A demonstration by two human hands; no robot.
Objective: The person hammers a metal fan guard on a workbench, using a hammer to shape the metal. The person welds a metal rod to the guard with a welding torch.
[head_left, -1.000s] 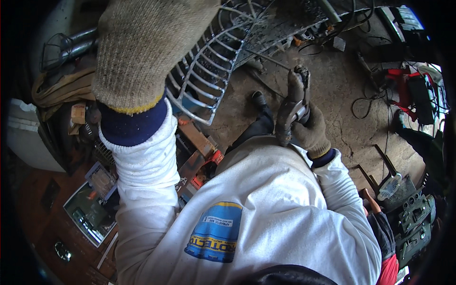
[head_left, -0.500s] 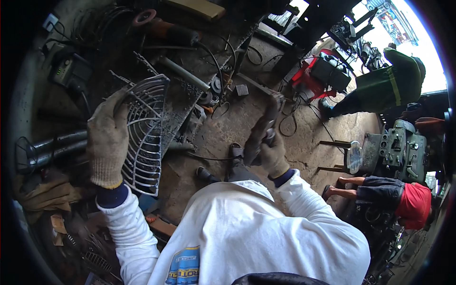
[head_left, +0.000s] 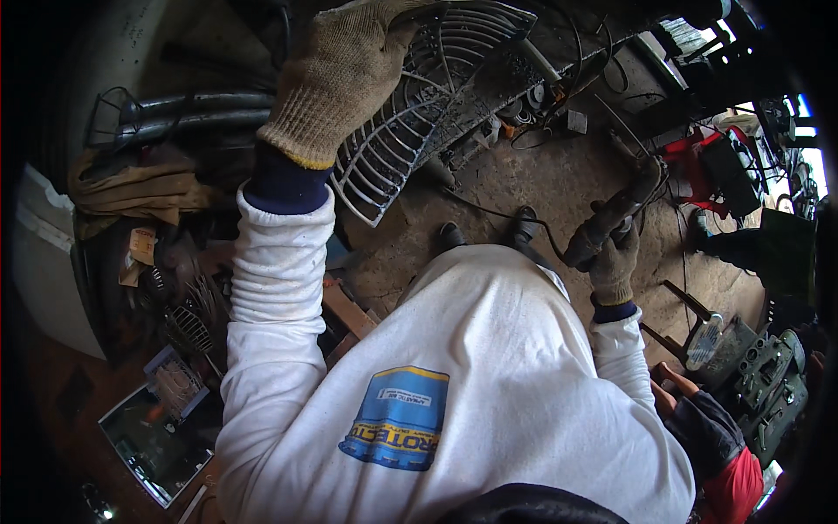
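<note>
My left hand (head_left: 340, 83), in a knitted work glove, grips the outer edge of a metal wire grille (head_left: 410, 122) with curved, ring-like bars. The grille is tilted over the dark workbench at the upper middle; its far edge is partly cut off by the picture's rim. My right hand (head_left: 614, 262), gloved too, is closed around the handle of a dark angle grinder (head_left: 611, 214), held out to the right above the floor. From its rear end a black cable runs left. The grinder is well apart from the grille.
Metal pipes (head_left: 192, 113) and a brown cloth (head_left: 140, 188) lie at the left. Cables cross the concrete floor (head_left: 489, 196). A red plastic chair (head_left: 690, 175), a stool (head_left: 703, 341) and a grey-green machine (head_left: 768, 384) stand at the right. A person in red (head_left: 733, 485) is near the machine.
The view has swung, so most things sit elsewhere in it. My left hand and the grille now appear higher and farther right; my right hand with the grinder is farther right. Both grips persist.
</note>
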